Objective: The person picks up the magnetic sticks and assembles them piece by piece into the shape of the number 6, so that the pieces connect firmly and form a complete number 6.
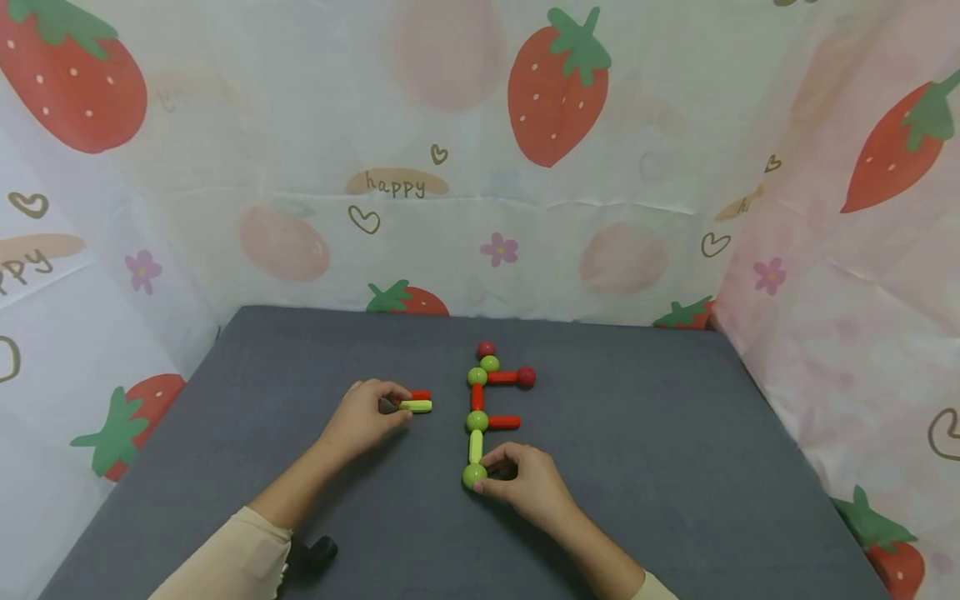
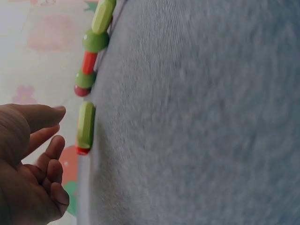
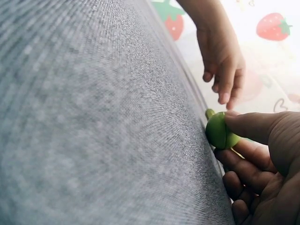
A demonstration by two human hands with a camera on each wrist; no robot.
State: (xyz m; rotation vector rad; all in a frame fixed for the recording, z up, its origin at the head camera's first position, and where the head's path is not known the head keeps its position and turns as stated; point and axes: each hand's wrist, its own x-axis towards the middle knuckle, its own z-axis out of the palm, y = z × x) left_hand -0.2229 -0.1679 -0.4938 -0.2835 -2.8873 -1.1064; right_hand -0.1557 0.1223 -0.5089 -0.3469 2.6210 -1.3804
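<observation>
My right hand (image 1: 531, 487) pinches the green ball (image 3: 222, 131) at the near end of a joined figure of balls and rods, thumb on one side and fingers on the other. From that ball a yellow-green rod (image 1: 476, 447) leads to another green ball (image 1: 477, 421), with a red rod (image 1: 504, 422) sticking out to the right. Farther up, a red rod (image 1: 477, 397) meets a third green ball (image 1: 477, 377). My left hand (image 1: 365, 417) hovers by a loose yellow-green rod (image 2: 86, 124) and a red rod (image 1: 422, 395); a gap shows between fingertips and rods in the left wrist view.
Dark red balls (image 1: 527, 377) cap the figure's upper right arm and its far end. A black object (image 1: 322, 552) lies beside the left sleeve on the grey tabletop (image 1: 637, 417). Strawberry-print curtains (image 1: 480, 208) stand behind and at both sides.
</observation>
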